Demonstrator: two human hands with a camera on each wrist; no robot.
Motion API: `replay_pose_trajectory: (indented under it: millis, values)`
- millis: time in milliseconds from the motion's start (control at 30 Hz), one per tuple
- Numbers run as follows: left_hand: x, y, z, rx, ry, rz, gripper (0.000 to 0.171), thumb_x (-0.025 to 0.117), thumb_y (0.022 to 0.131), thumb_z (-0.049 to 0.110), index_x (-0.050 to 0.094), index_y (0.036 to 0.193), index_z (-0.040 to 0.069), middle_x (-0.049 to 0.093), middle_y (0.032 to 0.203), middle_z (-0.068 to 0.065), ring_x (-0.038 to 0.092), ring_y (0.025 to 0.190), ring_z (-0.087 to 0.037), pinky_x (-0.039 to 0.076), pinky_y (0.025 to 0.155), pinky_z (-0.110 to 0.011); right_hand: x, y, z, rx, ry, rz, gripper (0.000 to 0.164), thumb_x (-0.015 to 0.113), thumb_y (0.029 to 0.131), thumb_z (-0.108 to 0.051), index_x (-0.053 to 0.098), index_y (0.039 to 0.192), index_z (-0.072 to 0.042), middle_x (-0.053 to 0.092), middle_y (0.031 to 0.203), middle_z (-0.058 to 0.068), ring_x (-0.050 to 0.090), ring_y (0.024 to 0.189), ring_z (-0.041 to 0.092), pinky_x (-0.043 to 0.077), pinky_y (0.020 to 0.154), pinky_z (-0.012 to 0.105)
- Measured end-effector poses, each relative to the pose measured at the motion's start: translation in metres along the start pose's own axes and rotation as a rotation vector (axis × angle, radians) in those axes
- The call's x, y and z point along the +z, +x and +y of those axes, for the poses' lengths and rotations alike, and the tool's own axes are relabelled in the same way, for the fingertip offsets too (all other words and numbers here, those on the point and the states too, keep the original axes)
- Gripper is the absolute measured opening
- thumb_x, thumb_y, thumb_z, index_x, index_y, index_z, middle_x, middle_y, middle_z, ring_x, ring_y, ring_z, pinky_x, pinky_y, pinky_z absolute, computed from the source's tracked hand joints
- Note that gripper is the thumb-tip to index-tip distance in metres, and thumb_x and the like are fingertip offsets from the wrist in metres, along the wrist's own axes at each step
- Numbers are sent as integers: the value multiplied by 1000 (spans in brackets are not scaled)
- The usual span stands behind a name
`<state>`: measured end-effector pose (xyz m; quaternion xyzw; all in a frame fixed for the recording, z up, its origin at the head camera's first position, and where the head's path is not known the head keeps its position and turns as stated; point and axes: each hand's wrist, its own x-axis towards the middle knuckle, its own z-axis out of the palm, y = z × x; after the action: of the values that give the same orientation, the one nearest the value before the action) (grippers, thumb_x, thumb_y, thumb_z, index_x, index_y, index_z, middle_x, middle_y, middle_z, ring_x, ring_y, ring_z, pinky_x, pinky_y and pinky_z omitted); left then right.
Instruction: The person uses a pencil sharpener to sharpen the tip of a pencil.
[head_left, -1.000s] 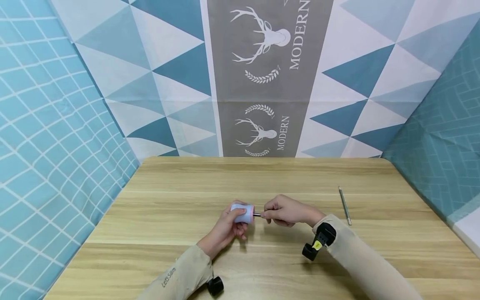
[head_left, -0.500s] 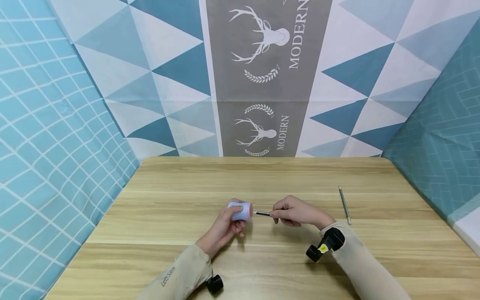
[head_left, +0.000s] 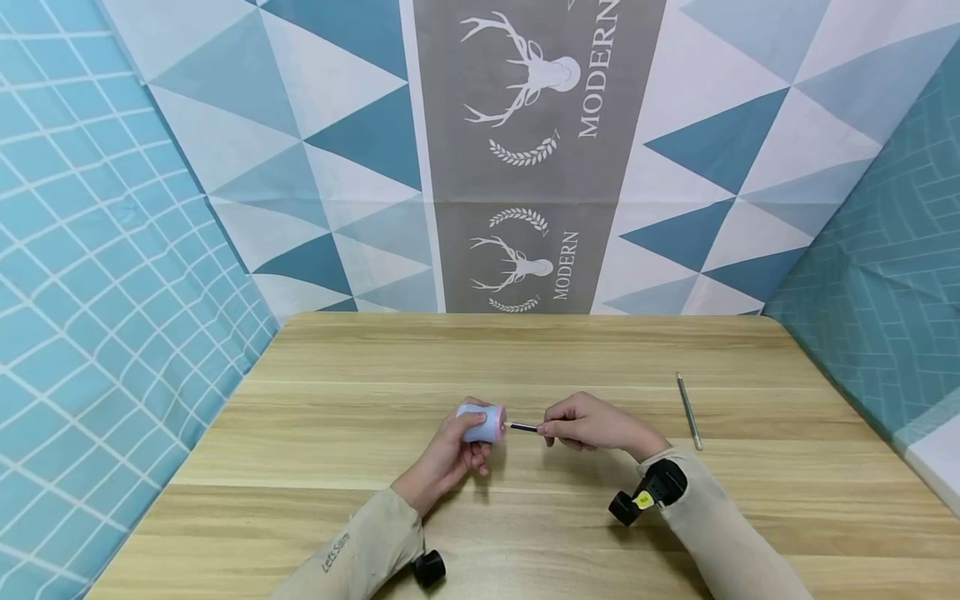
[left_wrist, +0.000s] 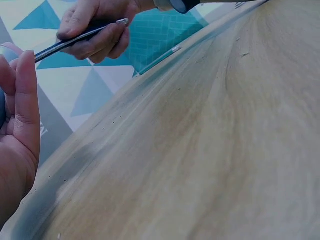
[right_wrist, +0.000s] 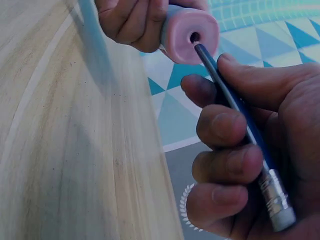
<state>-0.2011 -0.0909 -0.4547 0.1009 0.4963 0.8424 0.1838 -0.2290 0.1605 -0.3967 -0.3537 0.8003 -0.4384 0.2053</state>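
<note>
My left hand point(head_left: 444, 458) grips a small light-blue pencil sharpener point(head_left: 478, 423), tilted sideways so its pink end points right. In the right wrist view that pink end face point(right_wrist: 180, 36) shows a round hole in its middle. Thumb and fingers of my right hand point(head_left: 596, 422) hold a dark pencil point(right_wrist: 226, 92) by its shaft. The pencil's sharpened tip sits right at the hole, and its metal band and eraser point(right_wrist: 281, 212) stick out behind the fingers. In the left wrist view, the sharpener lies mostly beyond the left edge.
A second pencil point(head_left: 690, 412), greenish-grey, lies on the wooden table point(head_left: 360, 358) to the right of my right hand. Patterned cloth point(head_left: 517, 167) hangs behind the table, and blue checked cloth point(head_left: 97, 275) lines the left side.
My right hand has moved right, drawing the pencil out from the sharpener until its tip shows; it has since shifted slightly back. The sharpener has moved a little left.
</note>
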Motion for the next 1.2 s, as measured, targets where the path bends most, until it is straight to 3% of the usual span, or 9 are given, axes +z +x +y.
replay_pose_trajectory:
  millis: [133,233,367,467,600,700,833,1000,1200]
  values:
    - [0,-1,0,5,32,-2,16,52,92,18,52,107,13,61,60,2,54,43,-4,52,41,-22,8,8,-12,-5,-137,52,28,59,100,-21,69,83,0,42,53,-9,35,46,3,30,43,19]
    - [0,-1,-1,2,43,12,16,52,92,18,52,108,13,60,58,2,53,42,-3,53,42,-23,16,11,-21,-62,-326,155,22,63,98,-24,69,84,-7,47,58,-12,38,49,1,33,46,19]
    - [0,-1,-1,0,27,37,18,50,93,19,49,110,12,60,57,2,52,42,-2,52,42,-22,29,14,-22,-337,-764,343,18,68,95,-24,63,82,-12,55,66,-10,44,53,2,39,46,17]
    - [1,-1,0,-7,10,52,18,48,94,18,49,110,12,60,56,3,51,42,-3,51,42,-21,36,17,-14,-600,-1133,477,26,54,103,-22,59,81,-9,56,68,-4,48,53,5,41,43,16]
    - [1,-1,0,-19,-2,39,16,49,94,18,49,109,12,59,56,2,53,42,-4,51,41,-21,38,20,-6,-772,-1345,534,43,28,110,-21,57,81,-7,56,66,-1,48,50,7,38,40,16]
    - [2,-1,-1,-23,-6,33,18,49,94,19,48,110,11,59,56,2,53,42,-4,51,41,-21,37,23,-7,-738,-1255,485,33,43,107,-19,57,79,-9,52,58,-4,40,45,4,31,37,15]
    - [2,-1,-2,-26,-11,45,22,50,94,21,46,112,10,59,56,2,52,42,-3,50,42,-21,36,26,-14,-555,-976,372,31,69,93,-18,49,69,-14,38,52,-10,27,45,-2,23,38,12]
    - [1,0,-2,-13,4,47,23,51,94,20,46,114,9,59,56,2,52,41,-3,52,41,-22,32,29,-23,-229,-499,214,40,64,97,-16,45,62,-15,32,53,-13,28,46,-4,26,42,14]
    - [0,0,-2,-2,15,40,19,54,92,19,50,109,11,59,56,1,53,40,-5,52,41,-23,23,32,-24,273,208,9,38,57,99,-24,55,65,-6,29,46,-6,20,40,6,16,36,20]
